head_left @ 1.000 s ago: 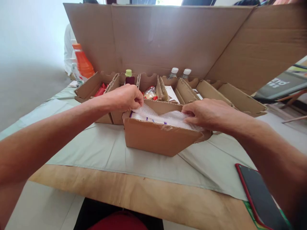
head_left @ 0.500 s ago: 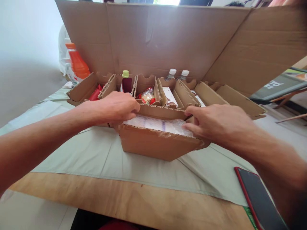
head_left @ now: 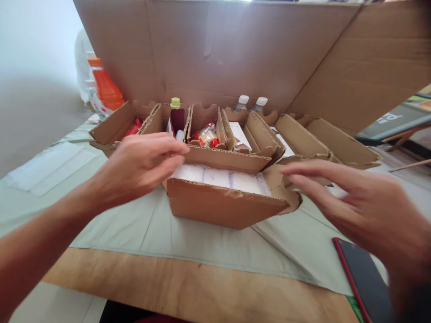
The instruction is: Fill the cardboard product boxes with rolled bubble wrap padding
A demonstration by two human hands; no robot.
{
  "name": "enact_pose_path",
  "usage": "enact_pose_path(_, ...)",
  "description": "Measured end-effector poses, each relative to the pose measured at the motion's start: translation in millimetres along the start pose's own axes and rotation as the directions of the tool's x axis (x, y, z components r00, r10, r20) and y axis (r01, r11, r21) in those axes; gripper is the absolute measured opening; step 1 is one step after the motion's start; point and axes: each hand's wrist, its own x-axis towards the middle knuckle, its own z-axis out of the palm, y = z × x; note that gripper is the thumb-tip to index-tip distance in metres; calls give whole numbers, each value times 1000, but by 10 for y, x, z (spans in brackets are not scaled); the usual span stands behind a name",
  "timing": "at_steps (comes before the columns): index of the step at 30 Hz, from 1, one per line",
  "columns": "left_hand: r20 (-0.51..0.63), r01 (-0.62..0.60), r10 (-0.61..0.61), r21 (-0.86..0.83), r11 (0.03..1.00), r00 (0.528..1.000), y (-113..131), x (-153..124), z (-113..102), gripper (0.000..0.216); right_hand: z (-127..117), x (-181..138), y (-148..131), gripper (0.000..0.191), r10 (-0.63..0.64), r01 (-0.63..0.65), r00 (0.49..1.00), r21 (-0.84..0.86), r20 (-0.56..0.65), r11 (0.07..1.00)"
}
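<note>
A small open cardboard box stands on the pale cloth in front of me, with a clear plastic packet lying flat inside it. My left hand hovers just left of the box, fingers stretched toward its rim and holding nothing. My right hand hangs to the right of the box, fingers spread and empty, a little blurred by motion. Neither hand touches the box.
Behind the box runs a row of cardboard compartments holding a red-capped packet, a dark bottle and two white-capped bottles. A tall cardboard sheet stands at the back. An orange bottle is at the far left. A red-edged phone lies at the right.
Both hands have let go of the plastic packet and pulled back from the box toward me. The packet now lies pressed down flat inside the box.
</note>
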Motion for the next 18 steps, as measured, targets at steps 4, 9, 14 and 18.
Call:
enact_pose_path(4,-232,182,-190,-53,982,954,-340,-772,165,35,163,-432,298,51,104,-112,992,111,71,987)
enact_pose_path(9,-44,272,-302,-330,904,952,-686,-855,815,101,856,-611,219,69,100,-161,972,295,214,942)
enact_pose_path(14,-47,176,-237,-539,824,970,-514,-611,1171,105,983,-581,36,64,134,-180,979,343,155,922)
enact_pose_path(18,-24,162,-214,-572,804,977,-265,-1053,1178,110,769,-1044,227,51,63,-75,996,229,59,970)
